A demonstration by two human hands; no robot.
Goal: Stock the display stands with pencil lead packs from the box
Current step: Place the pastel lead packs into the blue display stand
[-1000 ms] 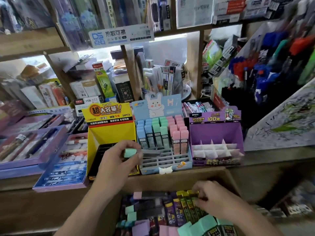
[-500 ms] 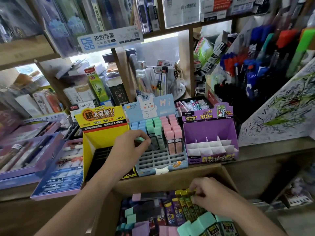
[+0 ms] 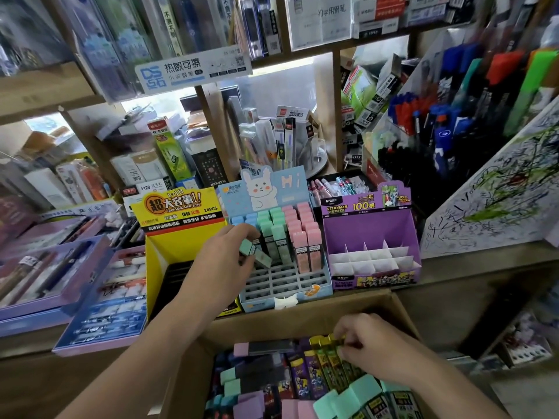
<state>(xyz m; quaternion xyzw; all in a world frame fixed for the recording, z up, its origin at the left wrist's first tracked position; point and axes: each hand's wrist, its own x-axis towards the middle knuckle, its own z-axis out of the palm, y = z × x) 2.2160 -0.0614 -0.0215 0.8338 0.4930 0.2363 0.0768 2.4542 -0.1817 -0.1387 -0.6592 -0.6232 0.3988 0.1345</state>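
One mint pack (image 3: 255, 254), pinched in my left hand (image 3: 223, 264), is now up from the box (image 3: 302, 309) and tilted over the blue stand (image 3: 325, 285). My right hand (image 3: 378, 355) pinches yellow-topped packs (image 3: 325, 358), next stock.

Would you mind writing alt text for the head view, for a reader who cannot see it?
A person's left hand holds a mint-capped lead pack over the blue bunny display stand, partly filled with blue, mint and pink packs. The right hand pinches yellow-topped packs in the cardboard box below; the purple stand alongside has empty dividers.
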